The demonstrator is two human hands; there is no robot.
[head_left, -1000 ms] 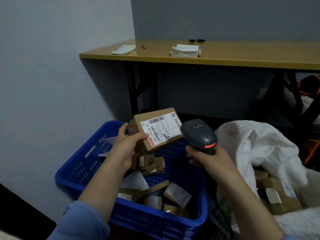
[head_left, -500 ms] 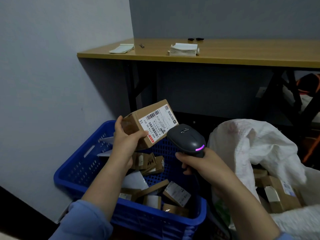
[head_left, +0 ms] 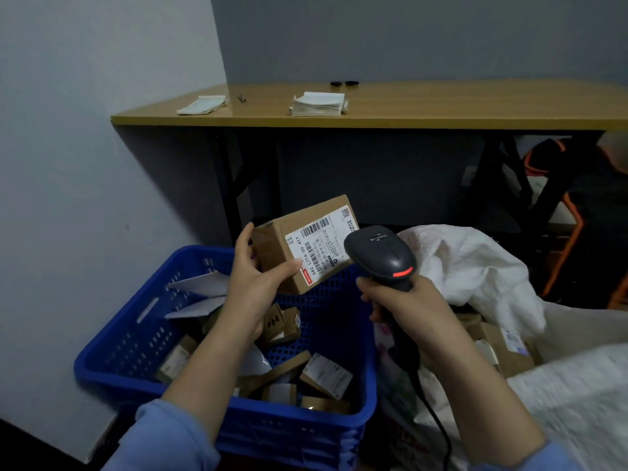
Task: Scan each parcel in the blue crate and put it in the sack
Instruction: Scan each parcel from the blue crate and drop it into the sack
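Since half a second ago the parcel has tipped its far end up, the scanner has closed in until its head overlaps the lower corner of the label, and its light has gone from violet to red. Nearest, the crate holds many more small boxes and mailers. Above it the left hand pinches the parcel by one end, thumb on the labelled face and fingers round the end. The right hand is wrapped round the scanner's handle, cord trailing down. Held by so little, the parcel could twist free and drop among the unscanned ones, where it would be hard to tell apart. With the scanner this close and partly across the label, the read may miss the barcode. The label shows "642 L714-00 411" in large print, barcodes, a QR code at its top corner and a red strip along one edge; the small print is too fine to read. To the right the sack slumps, its folded mouth likely to snag a drop. Beyond, the table carries paper stacks
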